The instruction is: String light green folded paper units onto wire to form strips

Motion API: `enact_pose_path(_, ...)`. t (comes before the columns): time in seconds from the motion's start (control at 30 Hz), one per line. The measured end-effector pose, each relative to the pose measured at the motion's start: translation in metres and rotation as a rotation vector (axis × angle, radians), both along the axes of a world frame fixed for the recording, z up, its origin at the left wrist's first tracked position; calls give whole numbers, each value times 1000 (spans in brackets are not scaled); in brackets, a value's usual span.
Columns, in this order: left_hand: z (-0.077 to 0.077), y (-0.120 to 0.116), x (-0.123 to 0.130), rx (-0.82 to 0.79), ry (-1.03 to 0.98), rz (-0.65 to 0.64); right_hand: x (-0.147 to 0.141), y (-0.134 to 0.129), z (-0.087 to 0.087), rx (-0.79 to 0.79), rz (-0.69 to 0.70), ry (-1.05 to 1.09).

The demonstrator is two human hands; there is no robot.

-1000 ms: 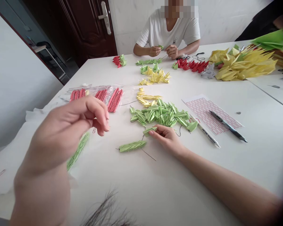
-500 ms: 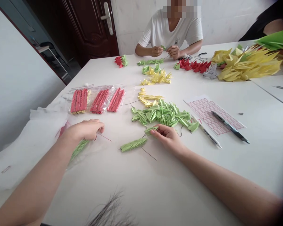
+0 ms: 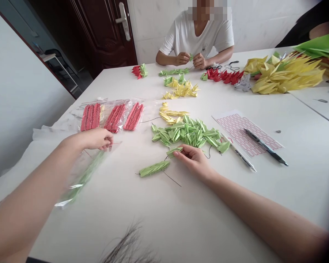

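Observation:
My left hand (image 3: 100, 138) is closed on the upper edge of a clear plastic bag (image 3: 76, 186), which has a red line along its top. Long green folded paper pieces (image 3: 89, 168) show through the plastic, partly blurred and partly behind my forearm. Between the thumb and fingers of my right hand (image 3: 190, 157) is a small green folded paper piece (image 3: 173, 152). Just left of it lies a green braided paper strip (image 3: 154, 169) with dark thread at its ends. A pile of green folded paper pieces (image 3: 193, 133) lies directly beyond my right hand.
Red folded strips in clear bags (image 3: 115, 117) lie at the left. Yellow folded pieces (image 3: 181, 89) sit farther back. A label sheet (image 3: 235, 126), black pen (image 3: 265, 146) and white pen (image 3: 242, 157) are at the right. Across the table a person (image 3: 197, 36) handles a green piece.
My left hand has moved left and slightly away from me, lifting the bag's edge, so more of the bag with green pieces shows. My right hand stays in place with its green piece.

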State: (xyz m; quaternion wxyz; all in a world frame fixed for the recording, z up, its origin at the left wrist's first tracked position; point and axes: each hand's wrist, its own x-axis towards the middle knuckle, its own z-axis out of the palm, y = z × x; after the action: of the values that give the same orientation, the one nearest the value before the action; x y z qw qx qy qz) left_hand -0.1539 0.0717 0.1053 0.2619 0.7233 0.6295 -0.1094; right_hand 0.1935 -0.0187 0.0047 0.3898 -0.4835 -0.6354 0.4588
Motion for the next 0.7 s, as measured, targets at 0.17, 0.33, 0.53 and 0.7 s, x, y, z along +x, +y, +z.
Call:
enact_pose_path(0.17,22,15,6,192,163,-51,0,1,0,1,2,8)
enact_pose_path(0.33,33,25,5,538,135,-21,0,1,-1,3,7,13)
enact_pose_path(0.53,-10,-7,44,680,-106,45,0,1,-1,-3,7,15)
enact_pose_path(0.7,-51,-67,117,347,-794,17,-2,0,3,-30,-11,75)
